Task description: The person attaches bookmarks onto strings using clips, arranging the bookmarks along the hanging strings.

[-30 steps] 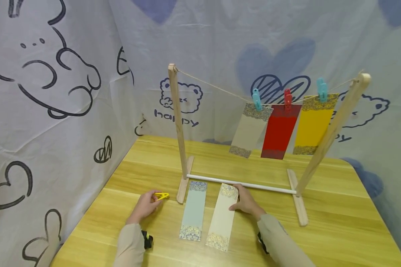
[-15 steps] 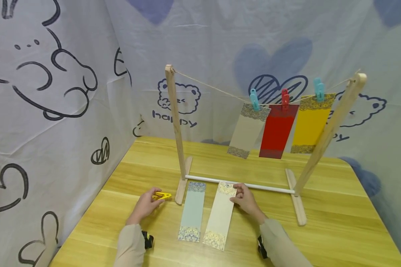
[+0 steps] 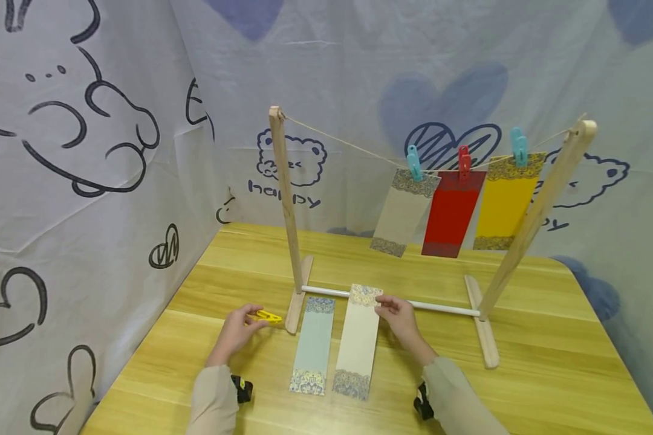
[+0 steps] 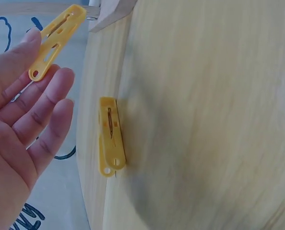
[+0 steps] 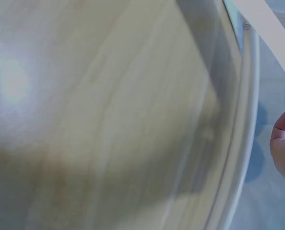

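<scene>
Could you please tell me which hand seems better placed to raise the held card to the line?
Probably the right hand: it pinches the cream card near its upper corner, while the left hand holds a yellow clip, apart from the card, and seems better suited to clipping.

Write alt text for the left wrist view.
A person's left hand pinches a yellow clothes peg at upper left. A second yellow peg lies left of centre on a pale wooden table, which fills the right side.
</scene>
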### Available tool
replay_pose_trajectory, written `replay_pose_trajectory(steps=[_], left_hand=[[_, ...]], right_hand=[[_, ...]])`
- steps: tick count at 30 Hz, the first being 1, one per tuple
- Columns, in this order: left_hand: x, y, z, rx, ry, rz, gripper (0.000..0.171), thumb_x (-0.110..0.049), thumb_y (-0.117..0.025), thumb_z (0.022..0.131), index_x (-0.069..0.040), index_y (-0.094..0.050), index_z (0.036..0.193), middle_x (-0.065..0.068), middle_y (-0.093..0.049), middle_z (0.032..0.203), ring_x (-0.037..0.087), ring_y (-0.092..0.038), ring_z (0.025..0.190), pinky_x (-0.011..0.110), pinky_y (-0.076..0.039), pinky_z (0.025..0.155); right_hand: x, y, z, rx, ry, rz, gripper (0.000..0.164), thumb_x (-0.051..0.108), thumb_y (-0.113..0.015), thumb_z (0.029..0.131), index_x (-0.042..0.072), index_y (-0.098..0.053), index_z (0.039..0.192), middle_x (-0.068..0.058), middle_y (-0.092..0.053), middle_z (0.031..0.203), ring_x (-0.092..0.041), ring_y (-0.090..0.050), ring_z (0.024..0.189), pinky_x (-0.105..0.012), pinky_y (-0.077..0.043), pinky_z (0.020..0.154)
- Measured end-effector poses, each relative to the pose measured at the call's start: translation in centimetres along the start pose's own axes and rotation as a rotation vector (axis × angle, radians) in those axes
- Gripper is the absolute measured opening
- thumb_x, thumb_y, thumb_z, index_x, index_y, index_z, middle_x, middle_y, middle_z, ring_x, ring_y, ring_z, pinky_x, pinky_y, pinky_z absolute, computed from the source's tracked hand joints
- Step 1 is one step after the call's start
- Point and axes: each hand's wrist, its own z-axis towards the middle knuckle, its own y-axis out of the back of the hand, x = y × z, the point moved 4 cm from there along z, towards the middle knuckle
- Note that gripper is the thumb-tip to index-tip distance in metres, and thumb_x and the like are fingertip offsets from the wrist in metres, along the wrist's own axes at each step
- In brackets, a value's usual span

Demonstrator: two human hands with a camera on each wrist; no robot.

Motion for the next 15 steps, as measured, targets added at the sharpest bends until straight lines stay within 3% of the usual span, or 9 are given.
replay_pose_trajectory(steps=[4, 15], left_hand=[[-0.2, 0.2, -0.1, -0.016, -0.005, -0.045, 0.037, -0.01, -0.067, 0.08, 0.005, -0.057, 0.113, 0.012, -0.06, 0.096, 0.015, -0.051, 0.069, 0.024, -0.041, 0.05], [-1.0, 0.5, 0.0, -0.038, -0.015, -0.104, 0.036, -0.011, -0.066, 0.081, 0.003, -0.057, 0.114, 0.013, -0.059, 0.099, 0.014, -0.051, 0.062, 0.022, -0.038, 0.046]], right_hand=[[0.9, -0.1, 0.2, -0.024, 0.012, 0.021, 0.019, -0.01, -0.059, 0.08, -0.014, -0.059, 0.098, -0.02, -0.061, 0.091, -0.008, -0.054, 0.069, -0.027, -0.05, 0.062], [2.6, -0.3, 0.3, -0.027, 0.008, 0.086, 0.02, -0.008, -0.058, 0.082, -0.013, -0.059, 0.101, -0.017, -0.062, 0.09, -0.008, -0.054, 0.064, -0.02, -0.047, 0.057]])
